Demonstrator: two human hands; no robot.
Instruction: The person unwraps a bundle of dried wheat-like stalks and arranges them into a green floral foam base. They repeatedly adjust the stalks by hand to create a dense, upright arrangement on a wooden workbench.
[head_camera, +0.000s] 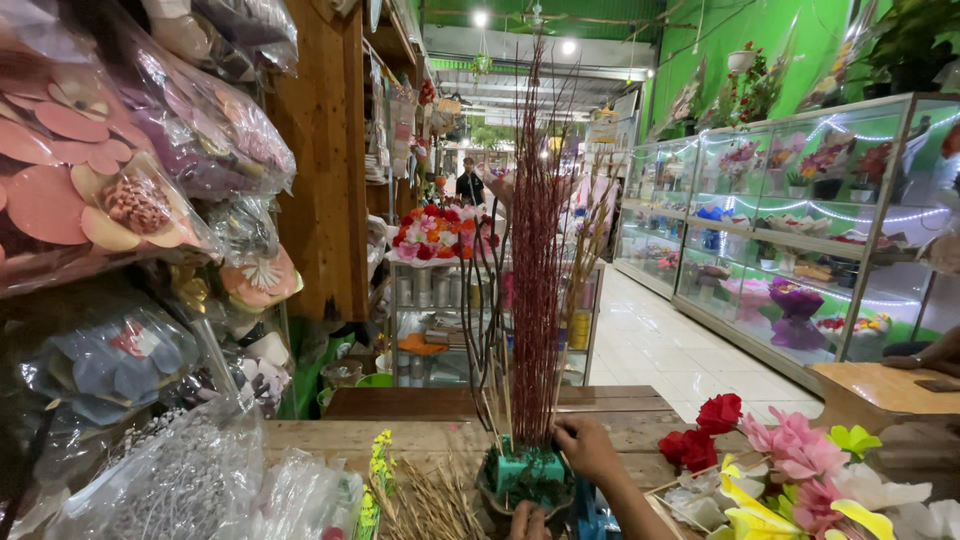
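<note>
dark red thin twig bundle (537, 260), teal foam block (527, 468), red fabric roses (700, 432), pink petalled flowers (792, 446), bright green wall (740, 30).

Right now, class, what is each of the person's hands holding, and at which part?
The right hand grips the bundle of red twigs at its base, just above the green foam block. The left hand touches the dark pot at its front rim; its grip cannot be told.
</note>
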